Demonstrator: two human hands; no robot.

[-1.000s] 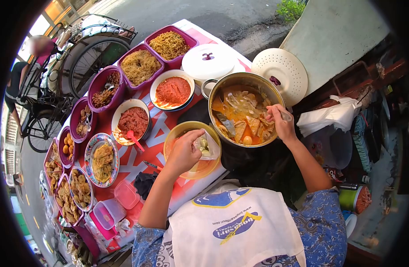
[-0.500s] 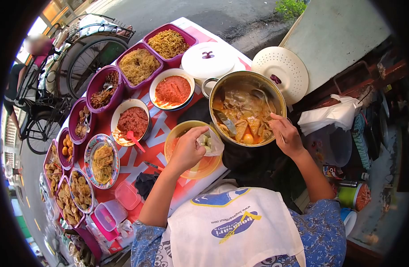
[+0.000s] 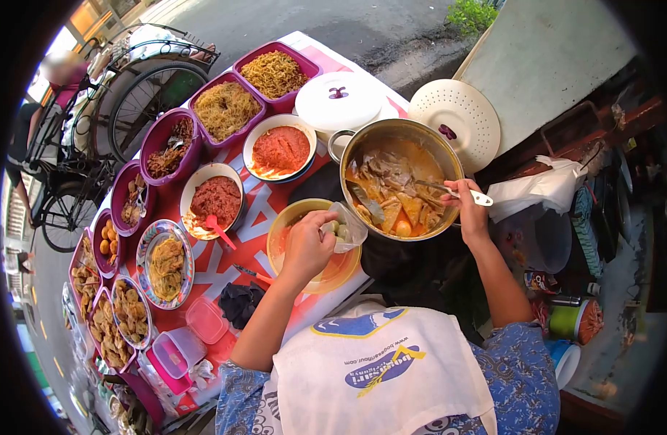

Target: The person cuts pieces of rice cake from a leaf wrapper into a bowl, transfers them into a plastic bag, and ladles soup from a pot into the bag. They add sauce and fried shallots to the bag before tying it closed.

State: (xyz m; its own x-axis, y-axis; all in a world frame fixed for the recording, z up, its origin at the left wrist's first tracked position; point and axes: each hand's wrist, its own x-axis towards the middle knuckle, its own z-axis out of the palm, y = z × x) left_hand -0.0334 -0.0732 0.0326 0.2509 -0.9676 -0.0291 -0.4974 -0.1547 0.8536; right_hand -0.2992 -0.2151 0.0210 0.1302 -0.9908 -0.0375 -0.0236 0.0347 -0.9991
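My left hand (image 3: 308,250) pinches the edge of a clear plastic bag (image 3: 354,230) with pale green chunks inside, above a yellow bowl (image 3: 325,284). In my right hand (image 3: 467,210) is a metal ladle (image 3: 481,198), its pale handle end sticking out to the right. The ladle's head is down in a large metal pot (image 3: 402,129), where I cannot make it out. Brown stew (image 3: 395,170) with meat, tofu-like triangles and a round egg (image 3: 404,228) fills the pot. Another utensil (image 3: 370,204) leans inside at the left.
Bowls of red sambal (image 3: 280,147) and darker paste (image 3: 216,200) stand left of the pot. Purple tubs of noodles (image 3: 227,109) and plates of fried food (image 3: 130,310) line the table. Lids (image 3: 339,101) lie behind. A bicycle cart (image 3: 159,101) and a person are beyond.
My right hand has turned, bringing the ladle's handle end into view on the right, and its head has sunk into the stew. My left hand stays at the bag.
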